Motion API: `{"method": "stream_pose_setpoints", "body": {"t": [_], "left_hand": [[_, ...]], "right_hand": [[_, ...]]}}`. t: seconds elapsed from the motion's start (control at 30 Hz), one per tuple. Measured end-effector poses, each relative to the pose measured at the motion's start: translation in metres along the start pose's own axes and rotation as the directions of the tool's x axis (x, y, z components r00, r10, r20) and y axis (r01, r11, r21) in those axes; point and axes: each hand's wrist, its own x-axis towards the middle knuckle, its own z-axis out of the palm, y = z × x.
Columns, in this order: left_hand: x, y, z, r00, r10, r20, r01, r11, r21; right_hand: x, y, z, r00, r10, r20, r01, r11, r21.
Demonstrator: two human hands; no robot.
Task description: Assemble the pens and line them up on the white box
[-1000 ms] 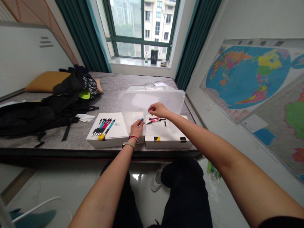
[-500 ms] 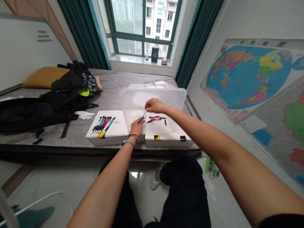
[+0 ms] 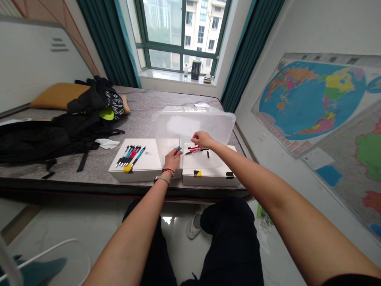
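Observation:
My left hand [image 3: 172, 159] is closed round a blue pen barrel [image 3: 179, 148], and a thin pen refill [image 3: 179, 141] sticks up from it. To the right, my right hand [image 3: 201, 139] hovers over loose red and black pen parts [image 3: 195, 149] with its fingertips pinched together. Whatever lies between those fingertips is too small to make out. The parts rest on the right white box [image 3: 214, 171], beside a short black piece [image 3: 208, 154]. On the left white box [image 3: 149, 163] several blue, red and black pens [image 3: 131, 155] lie in a row.
Behind my hands a clear plastic bin [image 3: 193, 123] stands on the grey mattress [image 3: 143, 103]. Black bags [image 3: 59, 133] and a crumpled tissue [image 3: 107, 143] lie to the left. A wall map [image 3: 312, 95] hangs on the right.
My right hand has moved right and slightly down, away from the refill's top end, to above the loose pen parts. My left hand keeps the blue barrel in nearly the same place.

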Motion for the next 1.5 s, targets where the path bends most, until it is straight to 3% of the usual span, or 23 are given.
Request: {"method": "stream_pose_setpoints", "body": {"t": [0.1,0.27,0.43,0.6,0.7,0.73,0.8,0.9,0.97,1.13,1.5], "left_hand": [[0.0,0.002,-0.001,1.0,-0.017,-0.012,0.017,0.999,0.027],[0.004,0.001,-0.004,0.999,-0.02,-0.037,0.021,0.999,0.028],[0.005,-0.001,-0.005,0.999,-0.021,-0.028,0.02,1.0,-0.021],[0.003,0.003,-0.005,0.999,-0.02,-0.033,0.019,0.999,-0.028],[0.002,0.006,-0.005,1.0,-0.015,-0.026,0.015,1.0,-0.02],[0.001,0.007,-0.005,1.0,-0.017,-0.022,0.016,1.0,-0.019],[0.001,0.008,-0.004,1.0,-0.024,-0.016,0.024,1.0,-0.013],[0.0,0.008,-0.003,0.999,-0.035,-0.011,0.035,0.999,0.005],[0.0,0.008,-0.002,0.999,-0.037,-0.01,0.037,0.999,0.012],[0.0,0.007,-0.002,1.0,-0.025,-0.01,0.025,1.0,-0.006],[0.001,0.004,-0.003,1.0,0.0,0.005,0.0,0.999,0.055]], "right_hand": [[-0.008,0.022,0.026,0.971,0.166,0.172,-0.152,0.984,-0.091],[-0.005,0.03,0.065,0.983,0.167,0.075,-0.148,0.967,-0.207],[0.002,0.021,0.072,0.984,0.126,0.129,-0.089,0.961,-0.262],[-0.01,0.02,0.068,0.992,0.086,0.092,-0.064,0.972,-0.225],[-0.021,0.024,0.077,0.994,0.113,-0.013,-0.112,0.992,0.059],[-0.024,0.025,0.082,0.988,0.147,-0.048,-0.133,0.965,0.227],[-0.026,0.023,0.091,0.972,0.221,-0.081,-0.14,0.819,0.556],[-0.019,0.011,0.092,0.964,0.248,-0.098,-0.061,0.564,0.823],[-0.009,-0.002,0.083,0.969,0.215,-0.124,0.004,0.486,0.874],[0.017,-0.03,0.059,0.982,0.102,-0.158,0.1,0.427,0.899],[0.018,-0.041,0.072,0.998,0.048,0.04,-0.05,0.225,0.973]]}}
